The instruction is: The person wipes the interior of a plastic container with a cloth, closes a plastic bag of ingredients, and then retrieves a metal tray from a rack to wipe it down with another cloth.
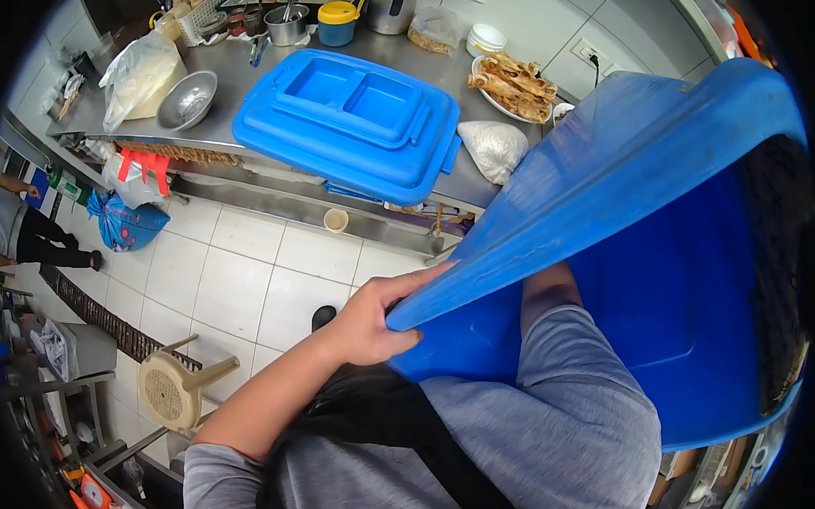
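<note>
A large blue plastic bin (639, 307) is tilted in front of me, its hollow inside showing at the right with dark stains on one wall. My left hand (379, 312) is closed around the near corner of its rim, thumb below and fingers above. My right forearm (550, 285) reaches into the bin; the rim hides the right hand and whatever it touches. Beyond the bin, a blue lid (313, 139) with two recessed panels lies on the steel counter (230, 76). Beside it sits a clear bag of white grains (493, 150).
A metal bowl (188, 100), a plate of dried brown pieces (512, 86) and a yellow-lidded tub (337, 23) stand on the counter. A beige stool (171, 390) is on the tiled floor, near a blue bundle (128, 222). Another person (31, 228) stands far left.
</note>
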{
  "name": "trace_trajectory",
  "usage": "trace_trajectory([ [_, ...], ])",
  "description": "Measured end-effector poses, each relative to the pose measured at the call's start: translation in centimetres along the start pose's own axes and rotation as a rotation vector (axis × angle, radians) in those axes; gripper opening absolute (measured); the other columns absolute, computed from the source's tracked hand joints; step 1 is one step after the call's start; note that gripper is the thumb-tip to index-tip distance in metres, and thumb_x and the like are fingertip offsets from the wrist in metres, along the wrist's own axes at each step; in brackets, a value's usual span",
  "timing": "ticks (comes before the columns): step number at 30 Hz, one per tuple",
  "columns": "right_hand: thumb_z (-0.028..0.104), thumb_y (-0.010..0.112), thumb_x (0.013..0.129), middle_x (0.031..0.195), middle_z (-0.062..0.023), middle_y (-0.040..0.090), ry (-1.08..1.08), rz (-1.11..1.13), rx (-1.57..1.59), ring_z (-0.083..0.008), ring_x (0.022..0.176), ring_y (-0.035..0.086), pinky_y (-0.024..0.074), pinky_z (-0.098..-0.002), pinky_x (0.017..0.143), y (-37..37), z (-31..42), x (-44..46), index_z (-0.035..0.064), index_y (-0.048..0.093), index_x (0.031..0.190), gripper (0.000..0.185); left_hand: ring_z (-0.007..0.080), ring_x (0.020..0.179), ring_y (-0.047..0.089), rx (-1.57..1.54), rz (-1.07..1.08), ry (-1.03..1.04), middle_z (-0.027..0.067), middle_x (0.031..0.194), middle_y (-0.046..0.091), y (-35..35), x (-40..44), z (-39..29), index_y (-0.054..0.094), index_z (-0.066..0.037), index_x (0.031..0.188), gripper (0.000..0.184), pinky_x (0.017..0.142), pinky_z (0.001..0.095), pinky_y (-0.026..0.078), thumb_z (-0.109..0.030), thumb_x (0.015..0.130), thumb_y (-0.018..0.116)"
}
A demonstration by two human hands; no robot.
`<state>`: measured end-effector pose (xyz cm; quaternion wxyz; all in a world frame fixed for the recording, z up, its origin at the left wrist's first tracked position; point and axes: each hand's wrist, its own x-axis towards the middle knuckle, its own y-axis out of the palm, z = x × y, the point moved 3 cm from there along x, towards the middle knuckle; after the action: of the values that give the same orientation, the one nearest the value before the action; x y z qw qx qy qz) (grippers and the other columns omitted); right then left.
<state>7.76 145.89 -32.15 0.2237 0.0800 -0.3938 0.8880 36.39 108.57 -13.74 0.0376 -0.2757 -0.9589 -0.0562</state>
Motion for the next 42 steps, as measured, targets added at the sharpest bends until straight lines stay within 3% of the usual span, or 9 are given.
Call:
trace_trajectory([
  [1,0.025,0.044,0.092,0.102,-0.0174,0.061,0.008,0.010,-0.001,-0.0290,0.092,0.059,0.0463,-0.0364,0.080,0.0,0.2,-0.1,0.0023,0.056,0.112,0.032,0.0171,0.120,0.046,-0.007,0.002,-0.001,0.0158,0.131,0.049,0.1,0.1,0.1,0.039,0.000,0.135,0.074,0.100,0.0287,0.033,0.005,0.062,0.049],
  [4,0.026,0.042,0.093,0.102,-0.0174,0.061,0.025,0.019,0.014,-0.0289,0.092,0.059,0.0461,-0.0363,0.080,-0.1,0.1,-1.0,0.0020,0.055,0.113,0.033,0.0094,0.089,0.050,-0.068,-0.048,-0.013,0.0032,0.094,0.059,0.3,0.1,0.2,0.055,0.002,0.111,0.049,0.080,0.0266,0.041,-0.001,0.062,0.061],
  [10,0.026,0.038,0.096,0.101,-0.0174,0.062,0.036,0.033,0.023,-0.0286,0.091,0.059,0.0456,-0.0362,0.080,0.5,0.7,-4.3,0.0014,0.054,0.114,0.034,0.0106,0.087,0.052,-0.072,-0.081,-0.001,0.0036,0.092,0.059,0.0,-0.1,1.0,0.056,0.002,0.108,0.046,0.079,0.0269,0.042,-0.003,0.063,0.061],
  [14,0.029,0.037,0.096,0.111,-0.0197,0.059,0.095,0.128,0.015,-0.0369,0.104,0.055,0.0428,-0.0410,0.088,-1.8,5.5,-8.9,0.0039,0.053,0.116,0.036,0.0119,0.082,0.054,-0.140,-0.061,0.002,0.0043,0.088,0.060,-1.7,0.4,1.4,0.057,0.002,0.100,0.038,0.075,0.0281,0.044,-0.003,0.063,0.061],
  [16,0.031,0.039,0.095,0.118,-0.0191,0.057,0.189,0.175,0.048,-0.0303,0.109,0.054,0.0401,-0.0352,0.093,-3.4,9.5,-11.3,0.0008,0.052,0.120,0.041,0.0115,0.089,0.054,-0.067,0.027,-0.134,0.0067,0.098,0.060,-3.0,0.5,1.7,0.052,-0.001,0.120,0.054,0.080,0.0273,0.044,0.000,0.067,0.059],
  [20,0.029,0.038,0.096,0.114,-0.0191,0.058,0.207,0.111,0.107,-0.0324,0.106,0.055,0.0408,-0.0358,0.091,-3.2,12.3,-14.9,0.0003,0.052,0.118,0.039,0.0108,0.078,0.053,-0.064,0.015,0.047,0.0040,0.088,0.060,-4.8,0.6,2.7,0.055,0.000,0.112,0.047,0.073,0.0264,0.044,-0.002,0.065,0.061],
  [29,0.025,0.038,0.097,0.100,-0.0129,0.063,0.245,0.133,0.263,-0.0227,0.092,0.058,0.0433,-0.0321,0.083,-1.7,16.8,-23.3,0.0015,0.055,0.110,0.031,0.0119,0.071,0.050,-0.016,0.044,0.099,0.0040,0.080,0.057,-7.1,0.3,3.9,0.057,0.002,0.107,0.045,0.068,0.0257,0.042,-0.007,0.063,0.060],
  [31,0.024,0.040,0.095,0.101,-0.0196,0.062,0.264,0.147,0.241,-0.0352,0.095,0.058,0.0446,-0.0392,0.081,-1.6,18.5,-25.0,0.0049,0.055,0.107,0.027,0.0118,0.071,0.050,-0.009,0.070,0.096,0.0043,0.079,0.057,-7.8,0.6,4.4,0.057,0.002,0.107,0.044,0.068,0.0260,0.042,-0.008,0.063,0.060],
  [42,0.026,0.038,0.095,0.109,-0.0224,0.060,0.150,0.053,0.226,-0.0350,0.101,0.058,0.0441,-0.0379,0.087,3.0,20.2,-23.7,-0.0001,0.053,0.117,0.037,0.0164,0.082,0.059,0.120,-0.072,0.295,0.0125,0.091,0.065,-12.4,3.8,4.8,0.061,0.001,0.103,0.034,0.076,0.0298,0.046,-0.013,0.072,0.065],
])
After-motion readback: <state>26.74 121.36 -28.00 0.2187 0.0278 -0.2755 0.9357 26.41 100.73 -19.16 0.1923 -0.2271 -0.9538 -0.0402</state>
